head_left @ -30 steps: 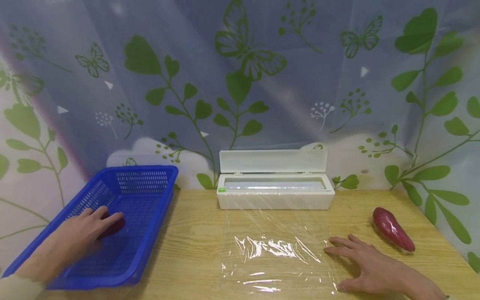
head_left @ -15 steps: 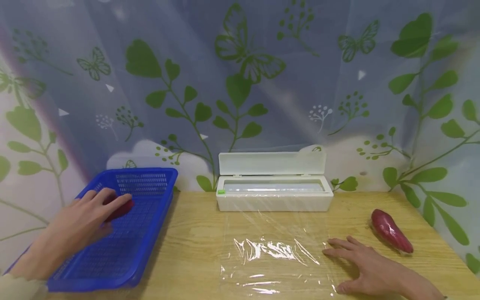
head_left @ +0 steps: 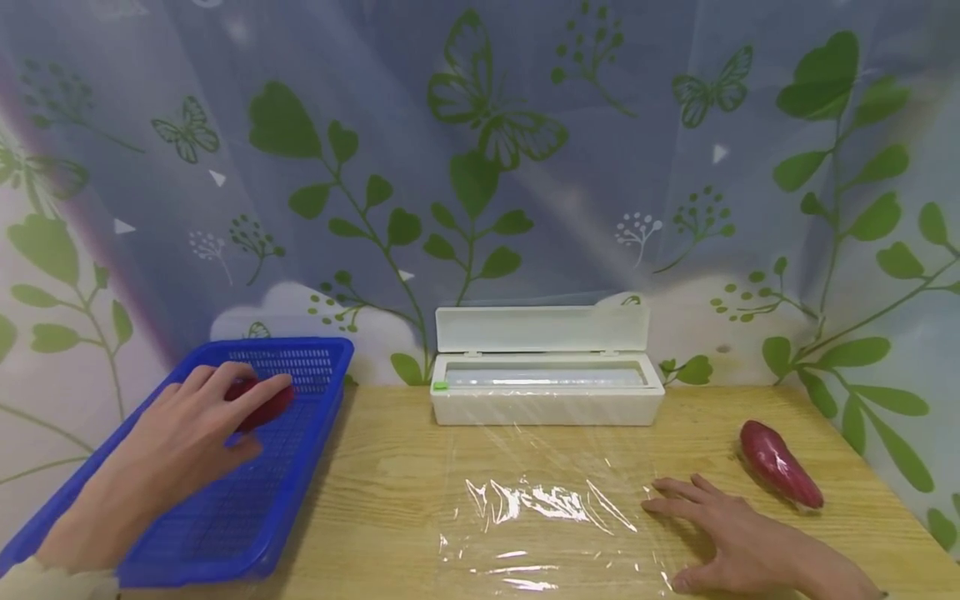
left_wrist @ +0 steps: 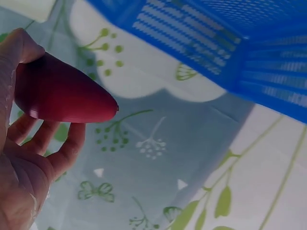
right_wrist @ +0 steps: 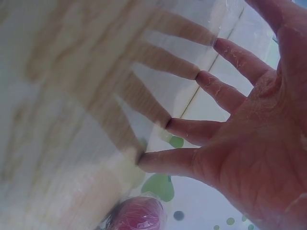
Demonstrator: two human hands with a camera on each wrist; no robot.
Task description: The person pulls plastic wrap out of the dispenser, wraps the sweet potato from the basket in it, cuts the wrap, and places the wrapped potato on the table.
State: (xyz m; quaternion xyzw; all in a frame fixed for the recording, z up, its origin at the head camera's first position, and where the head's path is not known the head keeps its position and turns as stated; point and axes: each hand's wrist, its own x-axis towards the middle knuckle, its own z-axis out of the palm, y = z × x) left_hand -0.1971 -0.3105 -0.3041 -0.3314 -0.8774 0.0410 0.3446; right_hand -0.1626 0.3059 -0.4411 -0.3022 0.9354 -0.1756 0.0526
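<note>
My left hand (head_left: 180,442) holds a dark red sweet potato (head_left: 273,406) above the blue basket (head_left: 258,558). In the left wrist view the sweet potato (left_wrist: 67,93) is gripped between thumb and fingers, its tapered tip sticking out. A sheet of clear cling film (head_left: 551,533) lies on the table, drawn from the white dispenser box (head_left: 547,408). My right hand (head_left: 738,537) has its fingers spread, their tips on the table at the film's right edge. To its right lies another sweet potato (head_left: 780,467), wrapped in film.
The dispenser's lid (head_left: 540,331) stands raised against the patterned backdrop (head_left: 570,217). A small green cutter slide (head_left: 440,386) sits at the left of its slot. Bare wood tabletop (head_left: 382,492) shows between basket and film.
My left hand has lifted the sweet potato from low in the basket and carried it up and rightward toward the basket's right rim. My right hand has stayed in place.
</note>
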